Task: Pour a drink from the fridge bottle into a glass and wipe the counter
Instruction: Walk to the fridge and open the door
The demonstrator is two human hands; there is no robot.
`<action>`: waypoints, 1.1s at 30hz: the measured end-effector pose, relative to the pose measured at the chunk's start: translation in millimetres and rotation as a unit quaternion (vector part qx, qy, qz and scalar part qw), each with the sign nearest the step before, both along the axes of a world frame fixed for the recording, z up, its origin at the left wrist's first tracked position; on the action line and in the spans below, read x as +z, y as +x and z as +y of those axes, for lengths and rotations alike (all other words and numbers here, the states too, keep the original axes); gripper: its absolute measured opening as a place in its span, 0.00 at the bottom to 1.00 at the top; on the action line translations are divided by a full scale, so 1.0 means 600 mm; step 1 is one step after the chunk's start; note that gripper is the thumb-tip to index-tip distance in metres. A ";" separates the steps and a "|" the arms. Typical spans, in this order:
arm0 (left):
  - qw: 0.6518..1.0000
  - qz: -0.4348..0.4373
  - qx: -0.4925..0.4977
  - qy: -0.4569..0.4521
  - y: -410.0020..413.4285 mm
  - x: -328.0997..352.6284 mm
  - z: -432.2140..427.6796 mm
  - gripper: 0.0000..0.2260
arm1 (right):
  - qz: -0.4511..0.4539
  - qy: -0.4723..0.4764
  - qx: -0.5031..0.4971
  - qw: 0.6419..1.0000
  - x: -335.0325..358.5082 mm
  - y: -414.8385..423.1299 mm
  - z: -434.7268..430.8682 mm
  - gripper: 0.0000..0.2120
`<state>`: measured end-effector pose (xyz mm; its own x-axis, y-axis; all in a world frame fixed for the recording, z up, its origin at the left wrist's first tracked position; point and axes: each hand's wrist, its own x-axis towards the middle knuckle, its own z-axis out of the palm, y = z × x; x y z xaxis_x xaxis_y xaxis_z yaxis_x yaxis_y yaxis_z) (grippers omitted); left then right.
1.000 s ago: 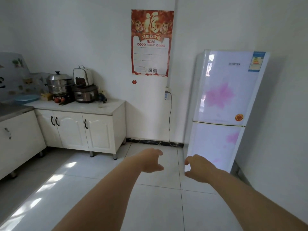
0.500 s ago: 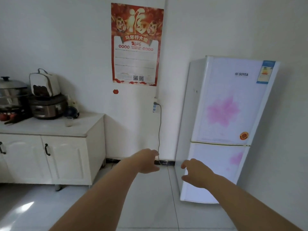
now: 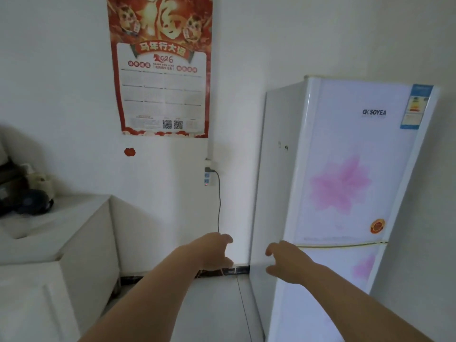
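Nearer of the two: right hand (image 3: 286,262), empty, fingers loosely curled, near the fridge (image 3: 345,169) rising upright at its 1 o'clock, doors closed, bottle unseen. Left hand (image 3: 212,250) likewise empty.

Vantage: worn on the head, standing height, looking forward and slightly down.
Facing: a wall corner (image 3: 218,33); fridge (image 3: 345,193) at 2 o'clock, calendar (image 3: 161,77) at 11 o'clock, counter (image 3: 66,218) at 9 o'clock.
Nearness: near the fridge; left hand (image 3: 214,250) and right hand (image 3: 286,262) reach in from 6 o'clock, seemingly just short of it.
Views: one only.
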<state>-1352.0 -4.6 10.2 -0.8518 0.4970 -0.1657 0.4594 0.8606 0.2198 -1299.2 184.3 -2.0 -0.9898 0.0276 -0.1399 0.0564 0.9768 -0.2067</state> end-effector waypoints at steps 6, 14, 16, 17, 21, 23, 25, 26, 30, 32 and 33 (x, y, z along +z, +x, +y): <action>0.999 0.014 -0.035 0.011 -0.191 0.028 0.074 0.28 | 0.021 -0.004 -0.026 0.999 0.025 -0.184 0.064 0.22; 0.991 0.017 -0.128 0.020 -0.417 0.025 0.184 0.27 | 0.046 0.011 -0.101 0.994 0.031 -0.359 0.143 0.21; 0.986 0.023 -0.162 0.028 -0.477 0.023 0.213 0.28 | 0.064 0.018 -0.125 0.990 0.033 -0.404 0.156 0.21; 0.983 0.028 -0.180 0.033 -0.508 0.022 0.227 0.28 | 0.079 0.025 -0.136 0.987 0.033 -0.426 0.160 0.21; 0.966 0.060 -0.246 0.053 -0.624 0.038 0.283 0.27 | 0.146 0.059 -0.172 0.972 0.058 -0.506 0.170 0.21; 0.955 0.085 -0.275 0.068 -0.670 0.055 0.311 0.27 | 0.188 0.094 -0.194 0.958 0.074 -0.536 0.179 0.21; 0.944 0.112 -0.291 0.108 -0.703 0.075 0.335 0.27 | 0.276 0.150 -0.209 0.926 0.094 -0.554 0.185 0.22; 0.935 0.127 -0.301 0.135 -0.717 0.085 0.349 0.27 | 0.326 0.174 -0.219 0.903 0.103 -0.562 0.189 0.23; 0.883 0.198 -0.343 0.250 -0.746 0.110 0.401 0.27 | 0.427 0.263 -0.271 0.822 0.137 -0.583 0.215 0.24; 0.861 0.229 -0.358 0.280 -0.754 0.116 0.422 0.28 | 0.459 0.300 -0.288 0.785 0.151 -0.595 0.230 0.25; 0.852 0.240 -0.364 0.289 -0.758 0.118 0.433 0.28 | 0.463 0.317 -0.297 0.772 0.154 -0.602 0.238 0.26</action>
